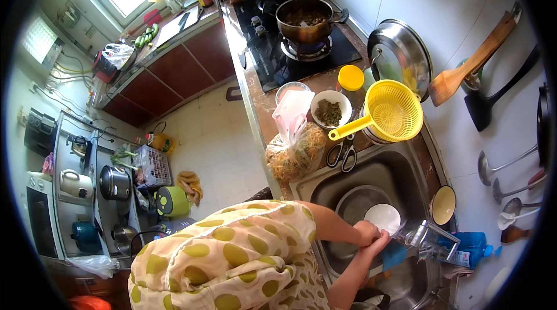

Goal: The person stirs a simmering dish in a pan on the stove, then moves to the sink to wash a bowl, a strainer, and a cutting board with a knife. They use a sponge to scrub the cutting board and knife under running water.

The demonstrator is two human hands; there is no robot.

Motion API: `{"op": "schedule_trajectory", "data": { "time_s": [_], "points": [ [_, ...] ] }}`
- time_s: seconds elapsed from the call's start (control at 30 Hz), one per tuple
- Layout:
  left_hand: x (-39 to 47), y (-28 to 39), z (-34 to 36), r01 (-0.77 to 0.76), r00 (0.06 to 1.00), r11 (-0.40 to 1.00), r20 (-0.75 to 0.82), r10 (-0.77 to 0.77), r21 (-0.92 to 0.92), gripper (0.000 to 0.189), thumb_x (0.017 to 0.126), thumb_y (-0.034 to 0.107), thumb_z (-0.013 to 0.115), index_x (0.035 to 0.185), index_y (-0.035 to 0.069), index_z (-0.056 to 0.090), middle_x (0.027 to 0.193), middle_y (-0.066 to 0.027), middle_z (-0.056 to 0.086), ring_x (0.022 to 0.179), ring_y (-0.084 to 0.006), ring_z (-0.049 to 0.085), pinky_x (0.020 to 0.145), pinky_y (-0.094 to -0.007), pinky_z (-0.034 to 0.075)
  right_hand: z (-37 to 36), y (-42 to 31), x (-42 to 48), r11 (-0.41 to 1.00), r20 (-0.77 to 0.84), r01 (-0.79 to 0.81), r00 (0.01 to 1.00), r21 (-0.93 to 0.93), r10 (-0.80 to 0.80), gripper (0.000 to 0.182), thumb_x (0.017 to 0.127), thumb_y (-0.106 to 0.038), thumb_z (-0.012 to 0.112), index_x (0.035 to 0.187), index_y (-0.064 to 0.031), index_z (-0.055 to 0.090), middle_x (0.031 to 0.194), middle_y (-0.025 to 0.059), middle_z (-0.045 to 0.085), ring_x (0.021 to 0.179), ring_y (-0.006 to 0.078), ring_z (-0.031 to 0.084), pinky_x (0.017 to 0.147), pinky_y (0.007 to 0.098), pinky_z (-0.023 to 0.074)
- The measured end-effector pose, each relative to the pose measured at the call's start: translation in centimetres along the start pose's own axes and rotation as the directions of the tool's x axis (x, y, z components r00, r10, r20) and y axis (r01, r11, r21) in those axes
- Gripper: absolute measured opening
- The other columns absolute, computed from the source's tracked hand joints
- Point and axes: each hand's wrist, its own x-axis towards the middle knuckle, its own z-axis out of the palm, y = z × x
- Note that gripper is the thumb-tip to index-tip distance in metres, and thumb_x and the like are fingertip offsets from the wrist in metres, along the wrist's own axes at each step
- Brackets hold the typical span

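A small white bowl (383, 217) is held tilted over the sink basin (409, 175), close to the faucet (420, 234). My left hand (367, 232) grips its near rim. Against it, my right hand (377, 244) also has its fingers at the rim; the hands partly hide each other's fingers. Beneath the bowl, a round metal basin (357, 197) rests in the sink. A blue cloth (394, 254) hangs just beyond my right hand, near the sink divider. Clear water or clear plastic shows around the faucet; I cannot tell which.
Scissors (343, 155), a tied plastic bag of food (296, 153), a bowl of dark greens (329, 112) and a yellow strainer (394, 112) crowd the counter. Beyond them, a pot (304, 20) sits on a gas burner. A blue bottle (470, 249) stands behind the faucet. Utensils hang on the wall.
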Motion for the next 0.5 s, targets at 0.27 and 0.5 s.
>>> {"op": "schedule_trajectory", "data": {
  "time_s": [0.27,0.5],
  "points": [
    [4.2,-7.6,-1.0,-0.514,0.624,0.558,-0.164,0.764,0.651,0.018,0.076,0.019,0.054,0.083,0.010,0.067,0.083,-0.0156,0.064,0.080,-0.0311,0.062,0.073,-0.0394,0.049,-0.9,-1.3,0.2,0.987,0.076,-0.146,0.987,0.066,0.141,0.052,0.072,-0.024,0.050,0.121,-0.0069,0.044,0.119,0.0146,0.048,0.109,0.0316,0.048,0.089,0.0440,0.0405],
    [0.7,-4.2,0.7,-0.498,0.810,0.821,-0.189,0.555,0.278,0.026,0.081,0.030,0.053,0.103,0.020,0.063,0.096,-0.0068,0.064,0.089,-0.0295,0.060,0.075,-0.0381,0.049,-0.4,-0.5,-0.2,0.994,-0.051,0.100,0.994,0.053,-0.097,0.049,0.070,-0.008,0.052,0.119,-0.0059,0.044,0.115,0.0095,0.050,0.105,0.0237,0.050,0.088,0.0379,0.0425]
  ]
}}
